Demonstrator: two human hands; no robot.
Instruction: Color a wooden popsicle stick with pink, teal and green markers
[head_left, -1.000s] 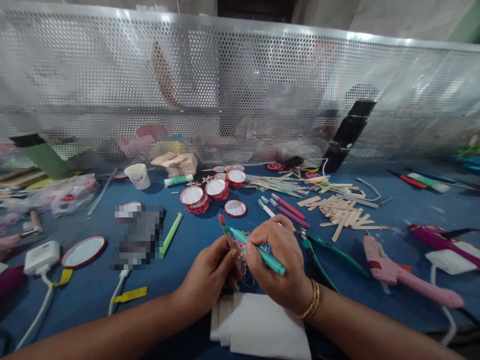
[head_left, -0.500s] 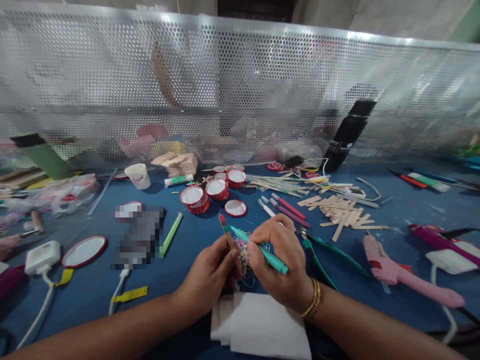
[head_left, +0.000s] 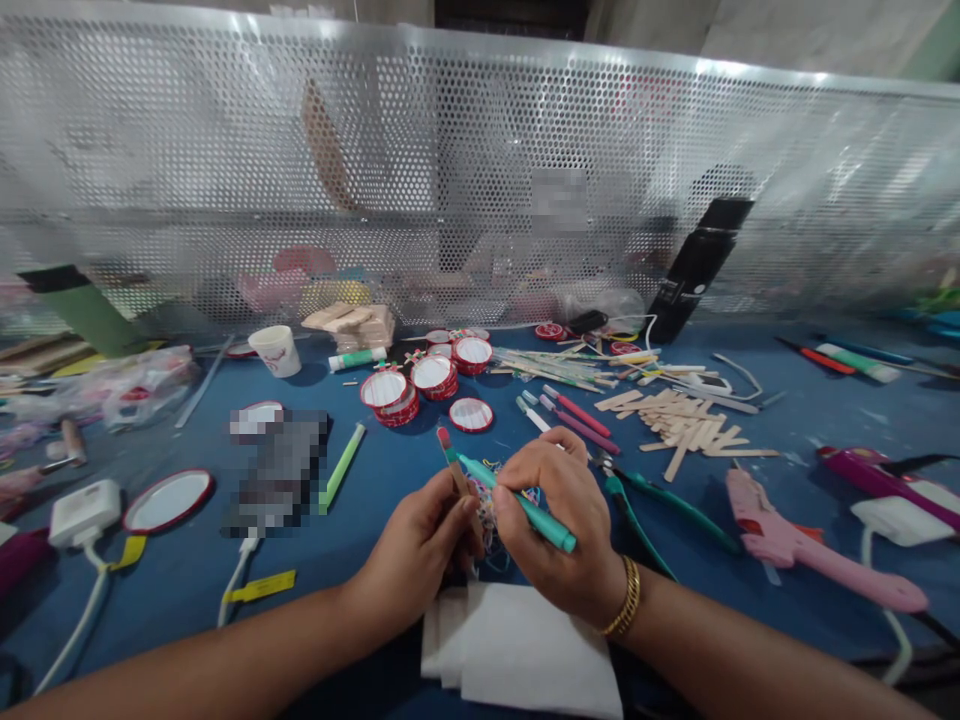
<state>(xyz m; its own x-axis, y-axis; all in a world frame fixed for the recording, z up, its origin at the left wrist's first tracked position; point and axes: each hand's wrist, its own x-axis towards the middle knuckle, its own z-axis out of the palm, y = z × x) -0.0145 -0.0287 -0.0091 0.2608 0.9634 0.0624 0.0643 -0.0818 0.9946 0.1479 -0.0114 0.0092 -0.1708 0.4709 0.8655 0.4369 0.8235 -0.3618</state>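
Upright between the fingers of my left hand (head_left: 424, 540) is a wooden craft stick (head_left: 455, 468), its top coloured red with a green band below. My right hand (head_left: 559, 515) grips a teal marker (head_left: 536, 517), whose tip is at the green band; whether it touches cannot be made out. Under and behind the hands lies a tangle of coloured threads (head_left: 491, 515), partly hidden. Folded white paper (head_left: 536, 650) lies just in front of me. Green-handled pliers (head_left: 637, 510) rest beside my right hand.
Red-rimmed round pieces (head_left: 433, 378), several markers (head_left: 577, 415) and a pile of plain craft sticks (head_left: 686, 425) lie further back. A pink glue gun (head_left: 817, 555) is at right, a phone (head_left: 281, 475) with cable at left. A perforated metal panel (head_left: 480, 180) closes off the back.
Almost nothing differs. The marker's tip has shifted very slightly against the stick, while both hands keep their grips and places.
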